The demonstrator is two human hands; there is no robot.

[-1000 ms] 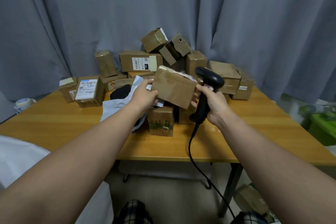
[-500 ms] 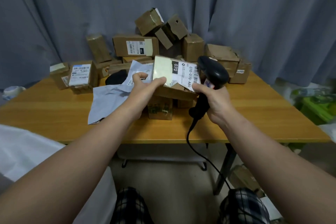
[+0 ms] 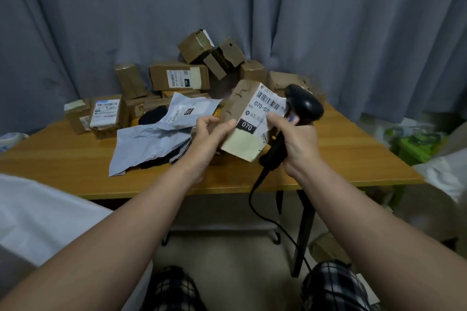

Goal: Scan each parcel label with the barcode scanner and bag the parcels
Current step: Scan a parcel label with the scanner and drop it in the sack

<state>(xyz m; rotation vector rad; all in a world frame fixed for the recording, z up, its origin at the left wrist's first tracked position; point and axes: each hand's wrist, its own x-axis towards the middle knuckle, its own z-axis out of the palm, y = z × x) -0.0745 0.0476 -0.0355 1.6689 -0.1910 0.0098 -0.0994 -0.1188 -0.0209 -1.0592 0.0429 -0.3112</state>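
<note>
A brown cardboard parcel [image 3: 240,108] is held tilted above the wooden table [image 3: 341,154], its white barcode label [image 3: 265,106] facing me. My left hand [image 3: 209,134] grips the parcel's left edge. My right hand [image 3: 295,139] grips the handle of the black barcode scanner [image 3: 303,106], with the thumb touching the label's right edge. The scanner's head sits just right of the label. Its black cable [image 3: 262,209] hangs below the table edge.
A pile of brown cardboard parcels [image 3: 179,78] fills the table's back against a grey curtain. Grey plastic mailer bags [image 3: 149,144] lie left of the hands. White fabric [image 3: 38,214] lies low at the left, green items [image 3: 414,144] at the right.
The parcel has been turned in my hands, so its label now faces me and runs upright. The scanner stays in my right hand beside it.
</note>
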